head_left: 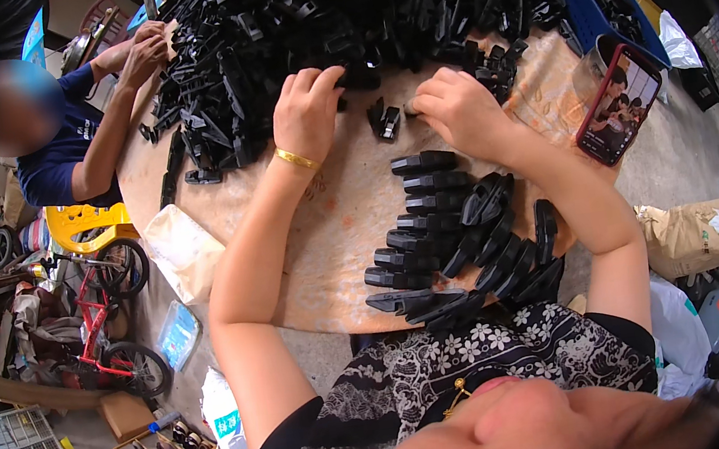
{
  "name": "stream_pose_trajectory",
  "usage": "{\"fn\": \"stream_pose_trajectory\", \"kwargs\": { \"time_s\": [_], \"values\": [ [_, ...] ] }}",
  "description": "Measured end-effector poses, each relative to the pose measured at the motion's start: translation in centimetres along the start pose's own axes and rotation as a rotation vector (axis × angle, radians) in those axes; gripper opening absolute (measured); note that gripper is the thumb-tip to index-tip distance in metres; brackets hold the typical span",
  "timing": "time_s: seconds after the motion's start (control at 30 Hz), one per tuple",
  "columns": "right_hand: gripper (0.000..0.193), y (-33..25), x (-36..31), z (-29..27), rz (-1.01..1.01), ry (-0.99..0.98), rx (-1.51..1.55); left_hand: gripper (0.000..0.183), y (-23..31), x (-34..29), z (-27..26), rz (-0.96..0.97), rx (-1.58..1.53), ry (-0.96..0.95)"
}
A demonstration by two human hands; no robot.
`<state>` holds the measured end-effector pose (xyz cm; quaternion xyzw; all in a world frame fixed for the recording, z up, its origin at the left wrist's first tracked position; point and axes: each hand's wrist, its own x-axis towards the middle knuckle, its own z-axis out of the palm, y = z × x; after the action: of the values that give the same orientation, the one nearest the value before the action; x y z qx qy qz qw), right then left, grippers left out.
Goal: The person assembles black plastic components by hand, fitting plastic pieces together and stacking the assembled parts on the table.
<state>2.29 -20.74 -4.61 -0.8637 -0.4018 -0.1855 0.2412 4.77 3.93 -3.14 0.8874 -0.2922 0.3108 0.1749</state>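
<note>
My left hand [307,115] is at the near edge of a big heap of black plastic parts [288,25], its fingers bent and closed on a black plastic part [352,78] there. My right hand [461,109] is to the right, low over the table, with thumb and fingertips pinched together; what is between them, if anything, is too small to make out. Between the hands a small black clip-like part [384,121] lies on the table. Nearer me, black elongated pieces [427,182] lie in a neat column, with more rows [494,248] beside them under my right forearm.
The round table [311,272] has a tan, stained top. A phone [621,104] leans against a can at the right, next to a blue crate [594,3] of black parts. Across to the left, a person [80,134] works at the heap. A whitish bag [183,252] hangs at the left edge.
</note>
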Motion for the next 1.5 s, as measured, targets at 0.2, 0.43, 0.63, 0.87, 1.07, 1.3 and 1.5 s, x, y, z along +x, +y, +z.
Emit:
{"fn": "stream_pose_trajectory", "kwargs": {
  "time_s": [0.2,0.43,0.63,0.87,1.07,1.3,1.5],
  "values": [
    [0.019,-2.0,-0.4,-0.5,0.066,-0.087,0.445,0.028,0.1,0.0,-0.2,-0.016,-0.054,0.086],
    [0.015,-1.8,-0.7,-1.3,0.004,-0.268,0.621,0.016,2.2,-0.7,-2.8,-0.583,-0.462,0.041],
    [0.017,-1.4,-0.8,-1.0,0.281,-0.104,0.275,0.013,3.8,-0.6,-3.8,-0.789,-0.707,-0.056],
    [0.025,-0.7,-1.0,-2.2,0.164,-0.122,0.222,0.015,2.1,-1.4,-2.2,-0.496,-0.266,-0.234],
    [0.025,-0.3,-1.4,-2.1,0.157,-0.056,0.117,0.022,3.3,-1.9,-2.2,-0.333,-0.098,-0.244],
    [0.025,-2.0,-1.2,-1.2,0.039,-0.185,0.376,0.045,1.8,-1.2,-2.9,0.047,0.238,-0.288],
    [0.025,-1.3,-1.2,-1.6,0.042,-0.278,0.455,0.032,2.0,-1.7,-1.9,-0.043,0.094,-0.353]
  ]
}}
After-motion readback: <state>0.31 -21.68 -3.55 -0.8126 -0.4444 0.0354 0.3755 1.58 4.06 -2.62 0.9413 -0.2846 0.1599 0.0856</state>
